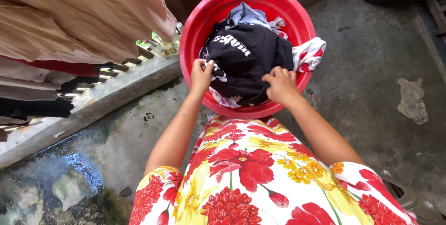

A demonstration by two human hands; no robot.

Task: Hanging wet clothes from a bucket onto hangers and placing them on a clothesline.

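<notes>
Head view: we record a round red basin (195, 29) on the concrete floor (371, 67), heaped with laundry. On top lies a black garment (251, 62) with pale printed lettering near its upper edge, which we do not transcribe. Our left hand (201, 74) is closed, pinching the garment's left edge near the basin rim. Our right hand (281, 85) is closed in a grip on its lower right edge.

Beneath the black garment we note a grey-blue cloth (246, 15) toward the far rim and a red-and-white patterned cloth (309, 54) hanging over the right rim. Tan fabric (79, 16) hangs at upper left above a corrugated metal edge (116, 90).

Risk, in our judgement: lifting the black garment could drag the overhanging patterned cloth onto the stained, damp-looking floor, since it already sits half outside the basin. No packages or signs are visible; the only marking is the garment print.
</notes>
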